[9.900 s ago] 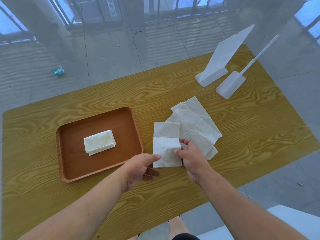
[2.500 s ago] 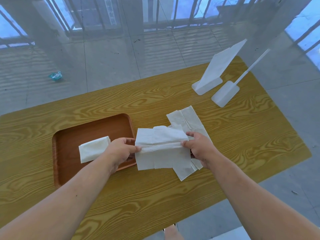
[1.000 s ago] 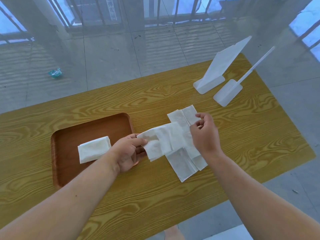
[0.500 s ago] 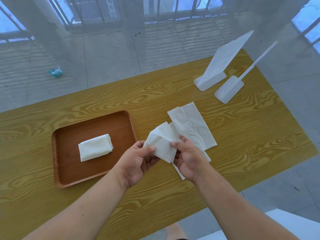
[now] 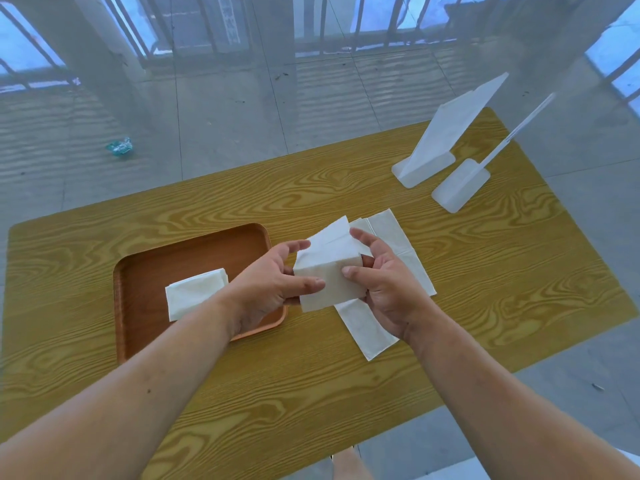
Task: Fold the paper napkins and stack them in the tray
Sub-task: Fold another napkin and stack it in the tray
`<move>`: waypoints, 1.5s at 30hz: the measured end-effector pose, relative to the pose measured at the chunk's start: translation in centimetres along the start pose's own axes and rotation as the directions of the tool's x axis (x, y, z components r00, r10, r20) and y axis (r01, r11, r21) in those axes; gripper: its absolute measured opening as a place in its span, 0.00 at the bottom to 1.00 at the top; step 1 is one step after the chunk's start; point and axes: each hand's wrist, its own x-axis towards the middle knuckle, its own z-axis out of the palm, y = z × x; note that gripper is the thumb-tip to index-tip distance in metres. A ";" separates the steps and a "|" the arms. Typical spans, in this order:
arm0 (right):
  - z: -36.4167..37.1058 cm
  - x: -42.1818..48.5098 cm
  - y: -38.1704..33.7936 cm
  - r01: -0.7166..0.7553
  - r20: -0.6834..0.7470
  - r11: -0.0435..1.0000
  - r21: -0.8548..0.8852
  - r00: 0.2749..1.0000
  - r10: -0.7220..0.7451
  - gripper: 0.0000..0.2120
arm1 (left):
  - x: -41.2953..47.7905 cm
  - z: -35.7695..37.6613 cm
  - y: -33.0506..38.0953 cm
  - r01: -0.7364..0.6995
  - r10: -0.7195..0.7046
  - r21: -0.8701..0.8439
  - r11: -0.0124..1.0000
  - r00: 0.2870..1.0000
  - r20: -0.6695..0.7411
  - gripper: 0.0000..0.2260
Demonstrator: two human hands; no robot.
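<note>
A white paper napkin (image 5: pixel 329 268), partly folded, is held above the table between both hands. My left hand (image 5: pixel 268 285) pinches its left edge with thumb on top, over the right end of the tray. My right hand (image 5: pixel 388 289) grips its right side. The brown tray (image 5: pixel 145 271) lies at the left of the table and holds a small stack of folded napkins (image 5: pixel 194 296). Unfolded napkins (image 5: pixel 391 244) lie spread on the table under and behind my right hand, one strip reaching toward the front edge.
The wood-grain table (image 5: pixel 311 375) ends close in front of me. Two white plastic stands (image 5: pixel 446 143) sit at the back right. A crumpled teal scrap (image 5: pixel 119 147) lies on the tiled floor beyond the table.
The napkin has been folded smaller. Both hands have closed in on it and lifted it a little, with my left hand now over the tray's right end.
</note>
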 end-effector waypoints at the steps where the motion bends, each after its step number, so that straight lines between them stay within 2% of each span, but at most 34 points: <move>1: 0.0 0.0 0.0 -0.010 0.001 1.000 -0.012 1.000 0.010 0.33 | 0.0 0.1 0.0 -0.019 0.020 0.023 1.000 0.999 -0.025 0.31; 5: 0.2 0.0 0.7 -0.026 -0.021 0.990 -0.137 1.000 0.023 0.33 | 0.1 0.1 -0.1 -0.078 0.084 0.066 0.995 0.992 -0.098 0.25; 9: -0.1 0.0 1.0 0.001 -0.027 0.978 -0.210 1.000 -0.007 0.29 | 0.0 -0.3 -0.4 -0.109 0.148 0.230 0.967 0.976 -0.160 0.16; 12: -0.3 -0.1 0.8 0.034 -0.058 0.934 -0.355 0.997 -0.058 0.17 | 0.1 -0.6 -0.5 -0.126 0.237 0.428 0.895 0.947 -0.218 0.08; 14: -0.3 -0.2 0.6 0.066 -0.071 0.890 -0.451 0.992 -0.109 0.10 | 0.1 -0.8 -0.6 -0.137 0.297 0.529 0.837 0.927 -0.230 0.05; 18: -0.2 -0.4 0.0 0.161 -0.057 0.739 -0.654 0.964 -0.260 0.05 | 0.1 -0.8 -0.2 -0.178 0.430 0.710 0.682 0.882 -0.191 0.04; 19: -0.3 -0.3 -0.2 0.183 -0.041 0.721 -0.669 0.958 -0.282 0.04 | 0.1 -0.9 -0.1 -0.190 0.430 0.698 0.690 0.884 -0.184 0.04; 20: -0.5 -0.2 -0.4 0.196 -0.030 0.740 -0.643 0.959 -0.281 0.04 | 0.1 -0.9 0.1 -0.205 0.400 0.632 0.747 0.898 -0.182 0.04; 22: -0.6 -0.1 -0.9 0.167 -0.010 0.871 -0.462 0.981 -0.193 0.01 | 0.1 -0.9 0.4 -0.211 0.292 0.398 0.893 0.944 -0.155 0.04; 23: -0.6 0.0 -1.1 0.140 0.013 0.924 -0.355 0.989 -0.145 0.02 | 0.1 -0.8 0.5 -0.208 0.260 0.303 0.930 0.955 -0.142 0.04; 25: -0.7 0.0 -1.2 0.068 0.068 0.979 -0.193 0.996 -0.055 0.08 | 0.0 -0.4 0.6 -0.205 0.231 0.174 0.963 0.962 -0.146 0.03; 27: -0.6 0.0 -0.9 -0.022 0.135 0.992 -0.124 0.990 0.039 0.16 | 0.1 -0.1 0.5 -0.197 0.206 0.067 0.978 0.962 -0.182 0.03; 29: -0.3 0.0 -0.3 -0.079 0.144 0.991 -0.108 0.985 0.094 0.16 | 0.2 0.0 0.1 -0.164 0.155 -0.025 0.986 0.966 -0.206 0.01; 30: -0.1 0.1 -0.1 -0.084 0.122 0.991 -0.100 0.988 0.096 0.14 | 0.2 0.0 -0.1 -0.140 0.127 -0.059 0.988 0.974 -0.190 0.03; 32: 0.0 0.2 0.3 -0.069 0.065 0.995 -0.075 0.995 0.074 0.09 | 0.0 -0.2 -0.8 -0.055 0.046 -0.078 0.995 0.992 -0.121 0.14; 33: 0.1 0.3 0.5 -0.067 0.044 0.996 -0.056 0.997 0.069 0.08 | -0.2 -0.3 -1.2 -0.012 0.007 -0.058 0.998 0.996 -0.094 0.16; 37: 0.3 0.4 1.1 -0.126 -0.025 0.991 -0.046 0.992 0.125 0.07 | -0.3 -0.6 -2.6 0.045 -0.043 0.015 0.999 0.990 -0.138 0.06; 42: 0.5 0.4 1.5 -0.225 -0.028 0.970 -0.094 0.974 0.223 0.10 | -0.4 -0.8 -3.2 0.059 -0.059 -0.003 0.998 0.987 -0.150 0.08; 45: 0.6 0.4 1.5 -0.213 0.002 0.974 -0.076 0.977 0.214 0.12 | -0.3 -0.8 -3.4 0.044 -0.058 -0.109 0.993 0.990 -0.128 0.09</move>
